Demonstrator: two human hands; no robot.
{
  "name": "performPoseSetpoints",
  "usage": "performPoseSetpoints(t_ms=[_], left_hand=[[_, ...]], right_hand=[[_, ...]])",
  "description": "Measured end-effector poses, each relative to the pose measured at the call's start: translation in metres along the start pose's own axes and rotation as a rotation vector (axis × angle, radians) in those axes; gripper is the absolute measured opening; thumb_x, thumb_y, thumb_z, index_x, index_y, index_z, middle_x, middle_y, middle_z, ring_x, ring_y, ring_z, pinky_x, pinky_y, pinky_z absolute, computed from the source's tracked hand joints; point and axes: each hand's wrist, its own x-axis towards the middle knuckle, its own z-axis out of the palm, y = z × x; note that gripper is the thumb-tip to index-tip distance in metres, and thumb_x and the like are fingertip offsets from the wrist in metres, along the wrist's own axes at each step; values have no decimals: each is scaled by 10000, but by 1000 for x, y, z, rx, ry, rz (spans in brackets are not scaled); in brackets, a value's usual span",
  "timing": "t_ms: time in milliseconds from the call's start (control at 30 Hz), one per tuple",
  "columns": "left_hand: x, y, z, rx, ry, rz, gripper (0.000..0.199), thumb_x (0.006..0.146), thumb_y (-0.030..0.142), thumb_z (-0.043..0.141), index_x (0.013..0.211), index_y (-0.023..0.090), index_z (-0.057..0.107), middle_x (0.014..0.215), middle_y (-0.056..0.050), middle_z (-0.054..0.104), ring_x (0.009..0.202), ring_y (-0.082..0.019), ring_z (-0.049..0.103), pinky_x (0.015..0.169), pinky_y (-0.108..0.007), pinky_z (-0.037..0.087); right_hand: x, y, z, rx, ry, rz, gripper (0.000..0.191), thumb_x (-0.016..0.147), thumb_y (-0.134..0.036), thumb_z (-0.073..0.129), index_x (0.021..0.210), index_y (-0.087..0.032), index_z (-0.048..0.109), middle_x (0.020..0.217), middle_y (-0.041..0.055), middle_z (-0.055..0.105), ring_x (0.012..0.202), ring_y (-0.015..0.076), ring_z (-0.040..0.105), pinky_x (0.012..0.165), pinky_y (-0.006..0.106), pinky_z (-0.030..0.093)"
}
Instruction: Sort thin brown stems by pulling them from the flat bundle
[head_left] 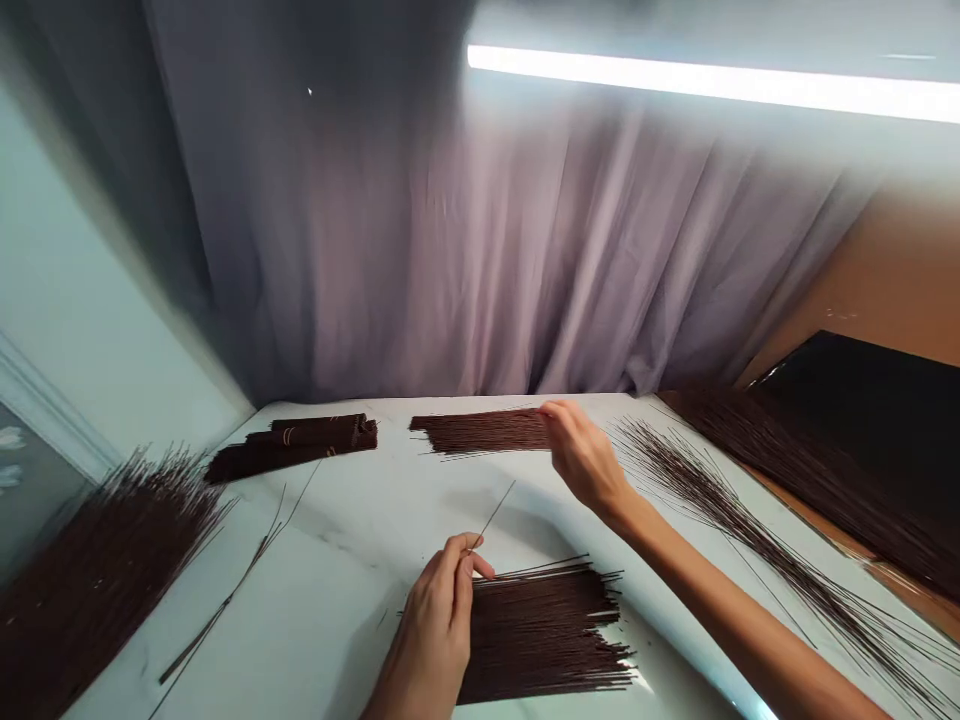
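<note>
My left hand [442, 610] is closed in a pinch on one thin brown incense stick [498, 508], which slants up to the right. Beneath and beside that hand lies a near pile of dark brown incense sticks [544, 630], their right ends uneven. Further back, my right hand [585, 450] is stretched out to a smaller row of the same sticks [480, 432]. Its fingertips are pinched together at the row's upper right end, apparently on a single stick along the top edge. The hand hides that end of the row.
On the white table [300, 600], rolled bundles with bands [300, 440] lie at back left. A large stick heap [97, 570] fills the left edge, with a few loose sticks [232, 590] beside it. More sticks fan out at right [742, 520], near a dark tray [862, 430]. Curtains [450, 250] hang behind.
</note>
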Motion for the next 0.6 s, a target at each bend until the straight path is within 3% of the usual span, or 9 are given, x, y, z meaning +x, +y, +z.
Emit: performPoseSetpoints(t_ms=[100, 167, 233, 300, 367, 467, 600], left_hand=[[5, 2, -4, -110, -5, -117, 375, 1029, 494, 417, 1121, 213, 648, 770, -22, 669, 713, -205, 604, 706, -303, 444], [7, 6, -5, -223, -20, -142, 369, 1017, 504, 463, 1116, 201, 648, 619, 36, 540, 629, -163, 506, 633, -262, 378], [8, 10, -5, -343, -83, -189, 332, 1002, 491, 511, 1101, 202, 640, 560, 76, 427, 560, -128, 383, 545, -229, 287], [7, 12, -4, -475, -153, -264, 299, 981, 482, 547, 1076, 208, 622, 576, 82, 424, 526, -107, 282, 478, -212, 189], [6, 13, -3, -588, -171, -296, 277, 953, 475, 586, 1001, 204, 610, 646, 55, 501, 534, -97, 273, 451, -197, 156], [5, 12, 0, -651, -118, -260, 294, 919, 471, 644, 872, 185, 592, 715, 34, 535, 559, -80, 310, 453, -172, 187], [7, 10, 2, -592, -60, -232, 363, 924, 526, 636, 855, 171, 614, 633, 64, 456, 516, -66, 286, 435, -172, 189]], right_hand=[[-34, -48, -36, 52, 86, 122, 118, 1040, -147, 412, 1113, -181, 499, 879, 48, 599, 703, 159, 602, 648, 269, 527], [-61, -77, -49, 179, -77, 130, 111, 1044, -174, 432, 1087, -199, 531, 888, 37, 602, 686, 140, 608, 625, 241, 513], [-81, -94, -52, 182, -152, 135, 146, 1056, -193, 403, 1078, -200, 547, 890, 38, 607, 650, 130, 607, 547, 227, 479], [-93, -100, -47, 153, -182, 134, 179, 1062, -196, 371, 1065, -199, 549, 879, 38, 606, 620, 127, 601, 508, 227, 456], [-98, -100, -41, 138, -208, 119, 193, 1057, -175, 358, 1059, -201, 549, 869, 34, 601, 613, 127, 602, 511, 226, 452], [-99, -100, -37, 113, -223, 93, 221, 1039, -127, 352, 1049, -205, 558, 841, 24, 595, 595, 120, 599, 495, 218, 424], [-98, -108, -39, 77, -207, 76, 256, 1021, -98, 343, 1004, -206, 574, 795, 13, 591, 545, 116, 582, 461, 227, 375]])
